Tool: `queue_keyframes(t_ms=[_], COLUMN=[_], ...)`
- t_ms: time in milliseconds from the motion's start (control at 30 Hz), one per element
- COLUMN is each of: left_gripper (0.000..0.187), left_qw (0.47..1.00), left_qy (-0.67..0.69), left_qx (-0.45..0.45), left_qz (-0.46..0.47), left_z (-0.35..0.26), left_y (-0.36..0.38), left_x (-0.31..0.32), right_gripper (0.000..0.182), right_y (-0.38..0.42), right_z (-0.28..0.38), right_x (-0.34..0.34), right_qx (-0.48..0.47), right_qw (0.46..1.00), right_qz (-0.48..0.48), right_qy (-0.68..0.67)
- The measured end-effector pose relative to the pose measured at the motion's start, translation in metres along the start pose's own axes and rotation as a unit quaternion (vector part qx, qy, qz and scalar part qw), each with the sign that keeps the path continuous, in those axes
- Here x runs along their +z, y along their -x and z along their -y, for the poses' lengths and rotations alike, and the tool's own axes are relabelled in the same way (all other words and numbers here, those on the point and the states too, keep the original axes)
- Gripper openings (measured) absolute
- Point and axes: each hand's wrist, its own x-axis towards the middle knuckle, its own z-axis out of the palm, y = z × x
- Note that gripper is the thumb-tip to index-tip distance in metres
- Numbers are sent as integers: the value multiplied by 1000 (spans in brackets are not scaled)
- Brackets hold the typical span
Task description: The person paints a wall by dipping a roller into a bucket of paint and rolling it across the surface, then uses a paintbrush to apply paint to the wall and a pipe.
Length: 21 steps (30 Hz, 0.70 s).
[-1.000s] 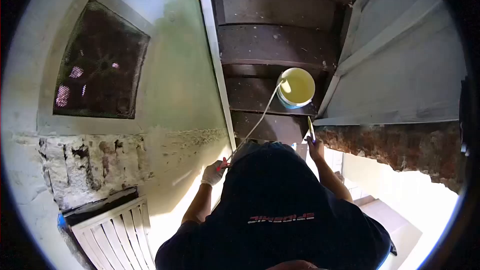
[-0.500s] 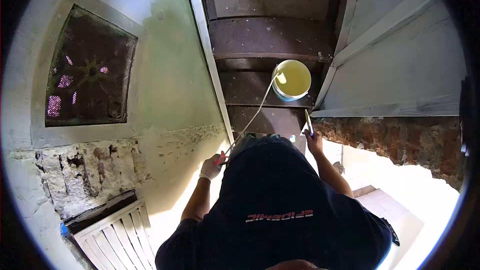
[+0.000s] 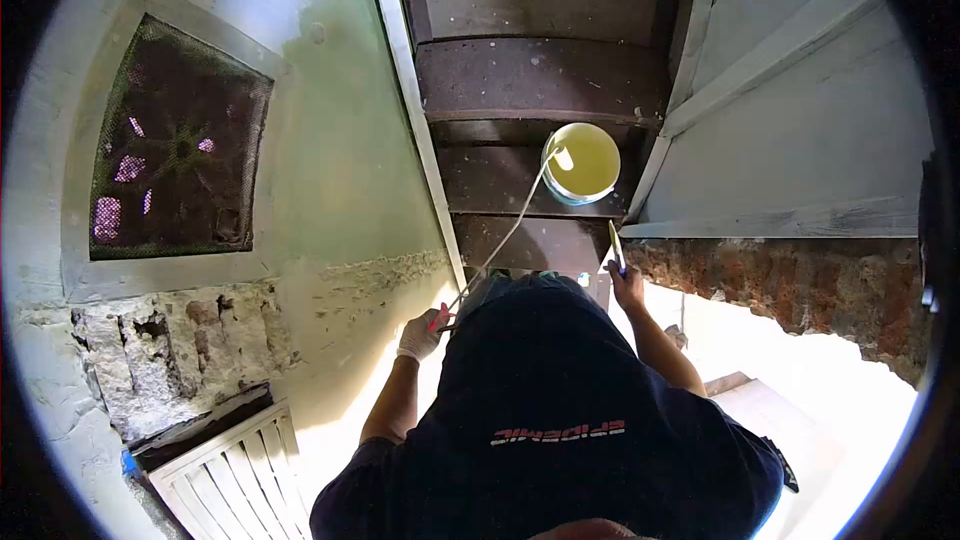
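Note:
My left hand [image 3: 420,333], in a pale glove, is closed around the red handle [image 3: 440,318] of a long-rod paint roller. Its thin bent rod [image 3: 508,235] runs up to a small roller head [image 3: 564,158] inside the bucket [image 3: 584,190]. That bucket holds pale yellow paint and stands upright on a dark stair step. On the other side, my right hand [image 3: 628,286] grips a slim paintbrush [image 3: 615,243], seen edge-on, with a blue part near the fingers and a yellowish tip pointing up, close to the lower end of the white stair side.
Brown, paint-spotted stairs [image 3: 540,75] climb ahead between a partly green wall [image 3: 360,170] and white panelling [image 3: 800,155]. A mesh-covered opening [image 3: 180,140] is at left, above broken plaster and a white slatted panel [image 3: 235,470]. Rough exposed brick [image 3: 770,285] lies at right.
The roller head has shifted slightly within the bucket. Both hands keep their holds, and the whole view has moved by a small amount.

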Motion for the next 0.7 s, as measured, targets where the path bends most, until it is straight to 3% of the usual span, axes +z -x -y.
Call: queue_keyframes(t_ms=[300,533,567,633,667,700], left_gripper=[40,34,33,30,28,27], left_qw=[999,996,988,976,977,961], left_qy=[-14,-6,31,74,67,96], left_qx=[-30,-13,44,89,76,139], left_qz=[11,-82,-146,-185,-186,-219], left_z=[10,-20,-24,-5,-36,-25], left_y=[-3,13,16,3,10,0], left_x=[4,-20,-20,-13,-31,-24], right_gripper=[37,38,38,37,37,38], right_y=[-5,-3,-3,1,4,8], right_z=[-10,-7,-10,2,14,18], right_x=[9,-7,-6,-11,-17,-18], right_qx=[5,7,-19,37,11,-13], right_qw=[999,1000,1000,999,1000,999], right_qz=[-12,-2,-4,19,3,-12], right_qy=[-41,3,-7,6,28,51])
